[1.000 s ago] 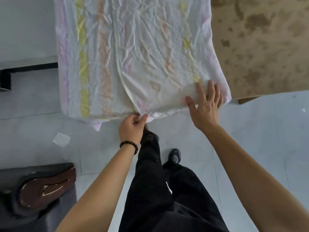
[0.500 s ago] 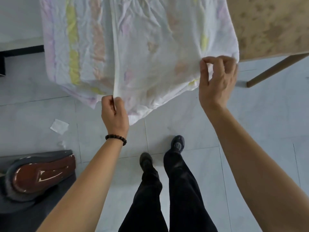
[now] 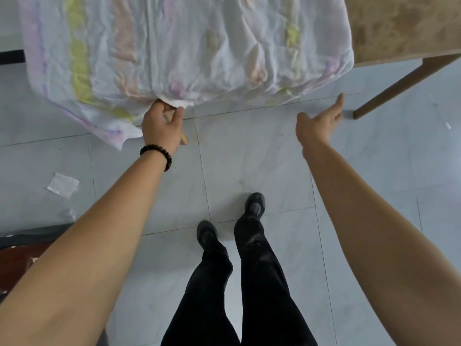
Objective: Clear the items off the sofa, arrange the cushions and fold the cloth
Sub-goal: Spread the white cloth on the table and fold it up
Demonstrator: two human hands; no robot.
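A thin white cloth (image 3: 189, 46) with pale yellow, pink and purple stripes lies spread over a wooden table (image 3: 399, 28), its near edge hanging over the front. My left hand (image 3: 162, 123) pinches the cloth's near edge at the middle, in front of a table leg. My right hand (image 3: 319, 123) hovers over the floor below the cloth's right corner, fingers straight, holding nothing and apart from the cloth.
A slanted table leg (image 3: 399, 88) reaches the floor at the right. A scrap of white paper (image 3: 62, 184) lies on the grey tiled floor (image 3: 249, 158). A dark seat edge (image 3: 15, 260) shows at lower left. My legs in black trousers (image 3: 237, 283) stand below.
My right hand let go of the cloth's right corner and dropped away with fingers straight. The cloth settled back over the table edge. My left hand keeps its pinch on the near edge.
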